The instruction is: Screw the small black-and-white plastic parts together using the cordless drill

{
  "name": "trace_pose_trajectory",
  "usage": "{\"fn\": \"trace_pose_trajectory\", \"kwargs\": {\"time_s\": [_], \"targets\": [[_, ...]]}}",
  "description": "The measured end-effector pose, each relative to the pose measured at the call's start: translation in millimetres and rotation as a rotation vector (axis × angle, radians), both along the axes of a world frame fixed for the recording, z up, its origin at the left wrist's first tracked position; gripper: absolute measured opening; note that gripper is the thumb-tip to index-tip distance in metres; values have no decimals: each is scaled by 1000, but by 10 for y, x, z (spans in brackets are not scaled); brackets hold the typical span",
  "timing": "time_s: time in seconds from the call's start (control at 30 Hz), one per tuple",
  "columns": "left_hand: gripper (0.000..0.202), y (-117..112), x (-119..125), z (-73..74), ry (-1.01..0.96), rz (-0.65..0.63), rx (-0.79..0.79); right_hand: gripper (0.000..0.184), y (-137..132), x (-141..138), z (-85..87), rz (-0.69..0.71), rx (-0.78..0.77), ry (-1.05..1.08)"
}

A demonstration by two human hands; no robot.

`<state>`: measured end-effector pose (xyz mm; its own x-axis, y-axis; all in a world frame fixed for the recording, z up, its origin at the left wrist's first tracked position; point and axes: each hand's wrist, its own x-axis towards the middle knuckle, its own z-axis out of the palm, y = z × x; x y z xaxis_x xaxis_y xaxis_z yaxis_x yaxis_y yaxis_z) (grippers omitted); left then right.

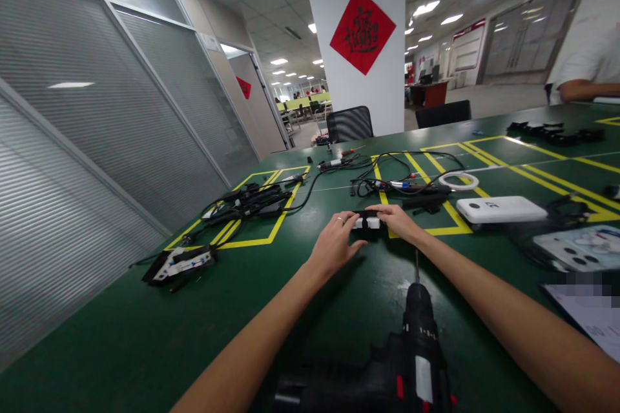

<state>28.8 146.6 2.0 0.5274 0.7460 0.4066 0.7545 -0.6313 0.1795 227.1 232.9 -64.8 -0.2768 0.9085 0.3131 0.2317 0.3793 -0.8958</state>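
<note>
A small black-and-white block (369, 224) is on or just above the green table in front of me; I cannot make out its exact kind. My left hand (335, 242) has its fingers at the block's left end, with the thumb stretched out apart from it. At the block's right end, the fingers of my right hand (396, 219) hold its top edge. A black cordless drill (420, 316) lies close to me between my forearms, its long bit pointing away toward the block.
Black cables (252, 200) lie bunched at the left within yellow tape. More cables and a white ring (458, 181) sit beyond my hands. To the right are a white power bank (501, 210), a clear-cased device (581, 246) and a phone (588, 313). Another person's arm (588, 90) rests far right.
</note>
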Motion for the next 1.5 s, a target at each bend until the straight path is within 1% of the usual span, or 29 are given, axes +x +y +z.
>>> {"fn": "trace_pose_trajectory", "kwargs": {"time_s": [0.07,0.1,0.17,0.23,0.37,0.47,0.5,0.57,0.6,0.63,0.67,0.7,0.8,0.83,0.9,1.0,1.03,1.07,1.13,1.2,1.23,1.3,1.37,1.43,1.5], "targets": [[56,198,75,-171,-4,-20,35,38,6,2,-3,-1,1,1],[52,261,102,-237,-6,-30,49,38,8,1,-3,-5,2,1],[41,335,132,-328,-14,-44,73,38,11,-5,-4,-12,4,2],[33,358,140,-374,-31,-47,94,38,8,-17,-8,-15,5,9],[33,304,124,-388,-83,-34,129,35,-16,-33,-8,-19,2,23],[33,224,96,-366,-136,-11,154,31,-52,-20,68,-34,-9,14],[33,203,84,-355,-157,-1,163,29,-69,-17,121,-71,3,15],[33,176,62,-327,-203,21,183,28,-117,-33,266,-209,78,57],[33,172,54,-308,-228,32,193,30,-149,-60,350,-279,131,94],[34,171,48,-288,-251,41,202,33,-185,-106,433,-308,169,127],[34,173,46,-267,-272,46,208,35,-225,-169,510,-291,167,154],[35,175,48,-245,-289,46,212,37,-268,-247,573,-211,120,164],[33,162,73,-189,-312,17,201,47,-387,-512,668,46,-156,221],[33,151,85,-177,-312,3,191,49,-416,-580,671,89,-198,225],[40,130,104,-164,-308,-22,166,50,-442,-639,655,66,-202,220],[67,157,112,-184,-303,-43,122,51,-417,-514,604,-100,-81,158],[70,191,109,-202,-300,-46,105,51,-401,-433,579,-155,-17,111],[67,238,103,-226,-298,-46,85,48,-387,-347,549,-192,59,45],[50,353,84,-283,-297,-43,38,40,-368,-190,478,-201,182,-145],[35,463,55,-347,-307,-40,-16,33,-358,-86,412,-159,237,-319],[32,506,37,-378,-315,-37,-43,30,-352,-58,389,-141,259,-371],[31,557,-5,-433,-334,-25,-98,26,-333,-40,368,-116,291,-410],[31,570,-44,-476,-347,-12,-154,25,-309,-47,367,-78,298,-406],[30,561,-66,-498,-353,-10,-204,25,-292,-59,358,-45,286,-383],[30,547,-66,-499,-358,-18,-234,23,-288,-66,328,-46,261,-350]]}}
